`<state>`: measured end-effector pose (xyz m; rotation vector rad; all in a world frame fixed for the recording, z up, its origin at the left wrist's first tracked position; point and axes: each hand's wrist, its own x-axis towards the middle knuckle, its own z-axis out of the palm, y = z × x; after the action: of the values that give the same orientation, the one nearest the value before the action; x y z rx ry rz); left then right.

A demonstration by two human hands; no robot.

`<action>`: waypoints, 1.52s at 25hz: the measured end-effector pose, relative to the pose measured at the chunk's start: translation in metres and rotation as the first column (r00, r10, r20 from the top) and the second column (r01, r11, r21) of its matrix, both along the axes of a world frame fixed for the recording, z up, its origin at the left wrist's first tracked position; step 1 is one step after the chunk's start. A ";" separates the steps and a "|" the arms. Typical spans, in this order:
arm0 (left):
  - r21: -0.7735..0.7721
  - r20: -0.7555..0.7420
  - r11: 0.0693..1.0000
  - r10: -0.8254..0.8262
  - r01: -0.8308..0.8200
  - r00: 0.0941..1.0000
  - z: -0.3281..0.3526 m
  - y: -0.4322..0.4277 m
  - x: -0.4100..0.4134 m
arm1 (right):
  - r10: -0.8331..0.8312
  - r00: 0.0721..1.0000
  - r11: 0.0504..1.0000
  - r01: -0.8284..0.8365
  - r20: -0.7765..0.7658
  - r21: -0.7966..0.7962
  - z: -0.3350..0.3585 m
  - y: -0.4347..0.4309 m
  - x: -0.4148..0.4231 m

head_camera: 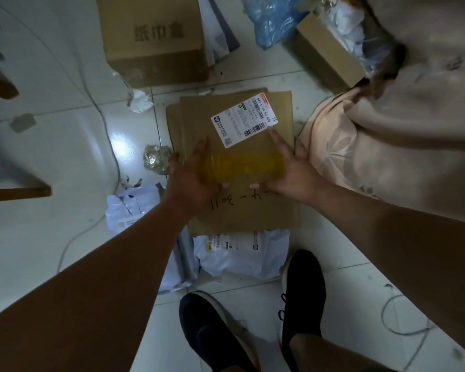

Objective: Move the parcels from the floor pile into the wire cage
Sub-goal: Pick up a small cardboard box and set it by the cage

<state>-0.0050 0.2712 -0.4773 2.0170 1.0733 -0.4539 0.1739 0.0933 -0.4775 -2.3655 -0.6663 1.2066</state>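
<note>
— Two bare arms fill the bottom of the view, the left forearm [91, 277] and the right forearm [400, 237], both reaching down and forward. What is the biggest thing past them?
— Beige fabric [414, 116], bunched on the right. Its pale patterned fold sits just beside the flat cardboard parcel [253, 216].
— Where does that parcel lie?
— In the middle of the tiled floor [65, 157], on top of the pile. More flattened cardboard shows under its far left edge, and its near edge overlaps a white mailer bag [242, 256]. A second white mailer [129, 210] sticks out to its left. Whether it is lifted clear, I cannot tell.
— And behind it?
— A closed brown carton [153, 38] with printed characters, well apart from the hands.
— The feet?
— A left shoe [215, 336] and a right shoe [301, 291], both dark, near the mailer bag.
— Now the hands.
— The left hand [192, 178] lies on the parcel's left side, the right hand [290, 170] on its right. Fingers are straight and spread flat on the cardboard, thumbs pointing inward. No finger visibly curls round an edge.
— Smaller things?
— Yellow tape [242, 167] runs between the hands. A white shipping label [244, 124] sits beyond it, its corner touched by a right fingertip. A crumpled foil wad [156, 158] lies just beside the left hand.
</note>
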 end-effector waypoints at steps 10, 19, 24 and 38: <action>-0.020 0.094 0.988 0.152 -0.151 0.984 0.045 -0.022 0.001 | -0.047 0.997 0.996 0.042 0.062 0.080 0.051 0.000 -0.011; -0.059 0.105 0.990 0.133 -0.128 0.985 0.285 -0.007 -0.005 | -0.039 0.997 0.994 0.032 0.072 0.102 0.285 0.011 -0.020; -0.033 0.125 0.995 0.093 -0.090 0.988 0.450 0.001 -0.031 | -0.060 0.996 0.988 0.051 0.059 0.148 0.442 0.017 -0.039; 0.064 0.102 0.976 -0.212 0.207 0.972 0.700 -0.032 -0.078 | -0.249 0.965 0.953 0.229 0.078 0.200 0.679 -0.057 -0.121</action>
<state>-0.0827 0.2391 0.2226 2.1871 0.8178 -0.4220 0.0530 0.0365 0.2013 -2.2814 -0.4839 0.8831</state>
